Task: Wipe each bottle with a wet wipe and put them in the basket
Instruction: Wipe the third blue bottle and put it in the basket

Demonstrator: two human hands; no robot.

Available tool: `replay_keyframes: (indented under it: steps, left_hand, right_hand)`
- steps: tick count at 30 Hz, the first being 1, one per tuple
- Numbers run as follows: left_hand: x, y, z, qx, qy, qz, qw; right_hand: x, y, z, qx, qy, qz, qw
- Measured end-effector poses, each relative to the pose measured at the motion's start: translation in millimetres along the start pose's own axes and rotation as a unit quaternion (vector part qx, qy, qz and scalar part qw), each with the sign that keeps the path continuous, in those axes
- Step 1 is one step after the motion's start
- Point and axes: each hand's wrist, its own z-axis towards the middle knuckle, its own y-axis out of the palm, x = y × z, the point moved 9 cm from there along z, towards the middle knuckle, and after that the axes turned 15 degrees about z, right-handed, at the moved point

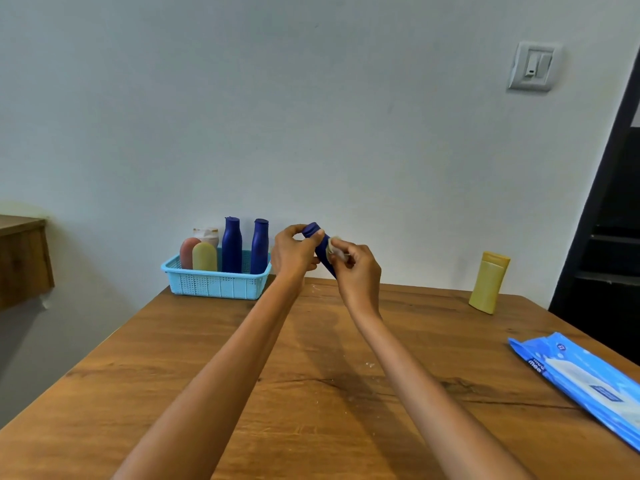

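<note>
My left hand grips a dark blue bottle near its cap, holding it tilted above the far part of the wooden table. My right hand pinches a crumpled wet wipe against the bottle's side. A light blue basket stands at the table's far left corner. In it stand two dark blue bottles, a pink bottle, a yellow bottle and a white one behind them. A yellow bottle stands alone at the far right.
A blue pack of wet wipes lies at the table's right edge. The wall runs right behind the table. A wooden ledge juts out at the left, and a dark doorframe rises at the right.
</note>
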Motion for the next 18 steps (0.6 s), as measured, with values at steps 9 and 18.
replay_keyframes:
  steps: [9,18]
  left_hand:
    - [5,-26,3,0.067,0.005,-0.027,0.997]
    - [5,-14,3,0.038,0.018,0.002,0.999]
  right_hand:
    - [16,-2,-8,-0.010,-0.013,-0.017,1.000]
    - [73,-32,-16,0.124,0.221,0.203,0.946]
